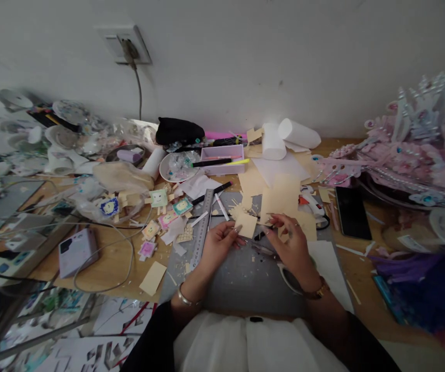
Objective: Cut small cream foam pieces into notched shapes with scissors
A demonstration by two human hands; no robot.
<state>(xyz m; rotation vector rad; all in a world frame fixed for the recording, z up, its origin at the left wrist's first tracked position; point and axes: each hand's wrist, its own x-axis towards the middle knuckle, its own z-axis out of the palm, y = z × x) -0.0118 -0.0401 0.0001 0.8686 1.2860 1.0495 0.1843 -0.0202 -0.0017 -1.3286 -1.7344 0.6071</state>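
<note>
My left hand (224, 242), with a silver bangle at the wrist, pinches a small square cream card (246, 226) by its left edge above the grey mat (241, 284). To the right of the card, my right hand (289, 242) has its thumb and index finger brought together; what sits between them is too small to make out. Beneath and between the hands lie dark scissors (263, 249) and small scraps. A steel ruler (202, 227) rests left of my left hand. Behind the hands are larger cream sheets (280, 199).
Small decorated figures (159, 198) and a loose cream card (152, 278) lie to the left. A purple tray (222, 168) and white rolls (274, 141) stand behind. On the right are a black phone (353, 213) and pink crowns (393, 155).
</note>
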